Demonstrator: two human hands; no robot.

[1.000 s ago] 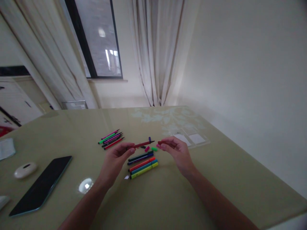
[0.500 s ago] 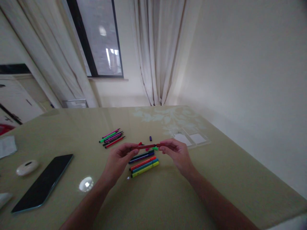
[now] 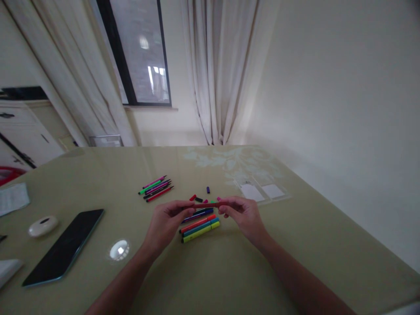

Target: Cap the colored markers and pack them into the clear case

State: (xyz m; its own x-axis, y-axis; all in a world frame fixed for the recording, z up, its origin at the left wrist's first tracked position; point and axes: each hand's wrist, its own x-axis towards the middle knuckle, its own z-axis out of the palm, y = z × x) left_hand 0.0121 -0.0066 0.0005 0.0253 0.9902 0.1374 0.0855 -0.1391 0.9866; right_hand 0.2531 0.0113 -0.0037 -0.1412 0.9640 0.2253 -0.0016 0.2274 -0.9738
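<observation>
A dark red felt-tip marker (image 3: 206, 205) is held level between my two hands, above the table. My left hand (image 3: 167, 218) pinches the barrel end between thumb and fingers. At the other end, my right hand (image 3: 243, 214) has its fingers closed on the marker's cap, which now meets the barrel. Just below lie capped markers: a yellow-green one (image 3: 200, 232), a blue one (image 3: 193, 230), an orange-red one (image 3: 200, 223) and dark ones partly hidden by my left hand. Loose caps lie behind the held marker, among them a purple cap (image 3: 208, 190) and a red cap (image 3: 193, 197).
Several uncapped markers (image 3: 157, 189) lie in a bunch at the back left. A clear plastic case (image 3: 262, 190) rests at the back right. Left on the table (image 3: 210, 275) are a black tablet (image 3: 65, 247), a white oval case (image 3: 43, 226), a shiny round object (image 3: 119, 250) and papers (image 3: 13, 199).
My hands have drawn slightly closer together. The dark gap between the red barrel and the cap has closed. The view has shifted slightly.
</observation>
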